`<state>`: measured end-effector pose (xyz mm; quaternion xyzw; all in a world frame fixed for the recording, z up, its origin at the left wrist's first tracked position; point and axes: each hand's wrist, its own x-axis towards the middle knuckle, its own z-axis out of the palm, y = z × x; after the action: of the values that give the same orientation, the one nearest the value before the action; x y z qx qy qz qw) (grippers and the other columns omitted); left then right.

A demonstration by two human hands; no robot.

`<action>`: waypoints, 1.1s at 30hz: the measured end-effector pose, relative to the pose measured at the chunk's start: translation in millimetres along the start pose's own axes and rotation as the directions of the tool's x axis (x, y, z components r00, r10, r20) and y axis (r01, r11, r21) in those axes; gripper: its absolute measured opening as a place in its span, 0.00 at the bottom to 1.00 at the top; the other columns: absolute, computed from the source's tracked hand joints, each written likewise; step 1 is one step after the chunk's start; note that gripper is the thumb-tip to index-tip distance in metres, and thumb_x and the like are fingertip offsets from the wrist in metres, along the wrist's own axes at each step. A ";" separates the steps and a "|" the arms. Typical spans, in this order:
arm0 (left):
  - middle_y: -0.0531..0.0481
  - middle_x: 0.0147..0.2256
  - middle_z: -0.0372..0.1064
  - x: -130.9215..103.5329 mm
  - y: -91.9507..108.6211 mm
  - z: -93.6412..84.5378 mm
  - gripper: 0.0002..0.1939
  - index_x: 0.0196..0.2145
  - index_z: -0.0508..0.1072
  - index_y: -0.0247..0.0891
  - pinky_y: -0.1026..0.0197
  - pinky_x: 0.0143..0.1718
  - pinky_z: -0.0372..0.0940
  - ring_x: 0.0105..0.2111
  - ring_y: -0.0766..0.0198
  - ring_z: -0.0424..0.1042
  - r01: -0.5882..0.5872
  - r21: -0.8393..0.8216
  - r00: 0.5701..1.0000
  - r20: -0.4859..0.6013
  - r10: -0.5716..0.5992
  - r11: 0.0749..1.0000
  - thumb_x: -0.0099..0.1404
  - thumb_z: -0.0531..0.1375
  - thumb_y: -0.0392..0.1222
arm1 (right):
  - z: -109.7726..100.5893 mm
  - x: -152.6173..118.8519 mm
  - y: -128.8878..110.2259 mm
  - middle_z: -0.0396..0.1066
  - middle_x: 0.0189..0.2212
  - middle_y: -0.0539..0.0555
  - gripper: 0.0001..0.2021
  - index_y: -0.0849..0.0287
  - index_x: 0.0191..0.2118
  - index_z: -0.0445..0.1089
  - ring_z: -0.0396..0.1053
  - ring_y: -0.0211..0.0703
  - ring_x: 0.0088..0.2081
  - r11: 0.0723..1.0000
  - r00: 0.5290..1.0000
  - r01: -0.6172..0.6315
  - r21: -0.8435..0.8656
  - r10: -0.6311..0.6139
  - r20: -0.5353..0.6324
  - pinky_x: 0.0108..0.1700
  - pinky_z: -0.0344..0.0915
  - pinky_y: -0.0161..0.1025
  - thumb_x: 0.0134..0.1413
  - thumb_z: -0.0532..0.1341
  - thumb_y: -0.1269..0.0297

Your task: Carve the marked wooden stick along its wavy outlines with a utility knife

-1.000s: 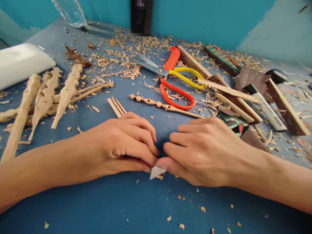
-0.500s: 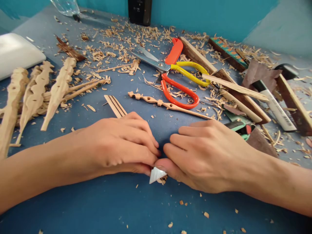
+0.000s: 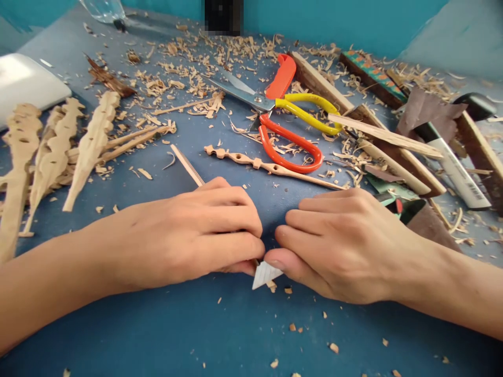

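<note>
My left hand (image 3: 196, 235) is closed around a thin wooden strip (image 3: 186, 163), whose far end sticks out beyond the knuckles. The strip's near end is hidden under the fingers. My right hand (image 3: 341, 246) is closed, its thumb pressed on a pointed metal knife blade (image 3: 265, 274). The blade's tip shows just beside my left fingertips; the rest of the knife is hidden in the hand. Beyond both hands lies a slender carved wooden stick (image 3: 239, 157) with knobs and holes. Its middle is near the red and yellow handled scissors (image 3: 258, 99).
Several carved wooden pieces (image 3: 92, 141) lie at left, near a white object (image 3: 31, 81). Wood shavings (image 3: 173, 52) cover much of the blue table. At right are wooden bars (image 3: 320, 84), a white marker (image 3: 458, 167) and brown sandpaper (image 3: 426, 112). A clear bottle (image 3: 102, 9) stands at the back.
Both hands have shifted slightly right, along with the blade. The wooden strip has turned, so its dark-striped broad face has given way to a narrower side. Both hands keep their hold.
</note>
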<state>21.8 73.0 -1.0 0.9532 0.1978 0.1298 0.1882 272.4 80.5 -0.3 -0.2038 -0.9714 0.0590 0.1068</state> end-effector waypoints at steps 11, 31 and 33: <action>0.50 0.41 0.72 2.6 -4.9 0.4 0.08 0.40 0.73 0.39 0.55 0.49 0.61 0.45 0.61 0.69 -0.007 -0.086 0.999 -0.043 0.004 0.996 0.76 0.54 0.35 | 1.6 2.2 -2.0 0.61 0.19 0.50 0.27 0.56 0.23 0.65 0.53 0.41 0.20 0.999 0.999 -0.015 -0.043 0.014 -0.036 0.27 0.43 0.43 0.76 0.47 0.56; 0.52 0.38 0.78 5.8 -4.6 0.3 0.06 0.41 0.74 0.45 0.54 0.49 0.62 0.43 0.61 0.74 0.019 -0.164 0.996 -0.080 -0.032 0.986 0.74 0.59 0.35 | -1.7 -2.4 -0.7 0.65 0.19 0.49 0.25 0.57 0.24 0.67 0.57 0.41 0.21 0.998 0.999 0.009 0.054 -0.011 0.035 0.27 0.42 0.43 0.74 0.49 0.57; 0.52 0.39 0.78 5.8 -5.0 -0.1 0.06 0.41 0.73 0.44 0.54 0.49 0.62 0.43 0.61 0.73 0.011 -0.148 0.997 -0.068 -0.022 0.989 0.74 0.58 0.35 | -0.7 -2.0 -1.0 0.62 0.18 0.48 0.25 0.56 0.23 0.66 0.55 0.41 0.21 1.000 0.999 -0.010 0.008 0.010 -0.037 0.27 0.42 0.43 0.74 0.49 0.56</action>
<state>25.3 79.7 -1.9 0.9299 0.2019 0.1756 0.2524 274.0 78.9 0.2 -0.2094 -0.9679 0.0596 0.1254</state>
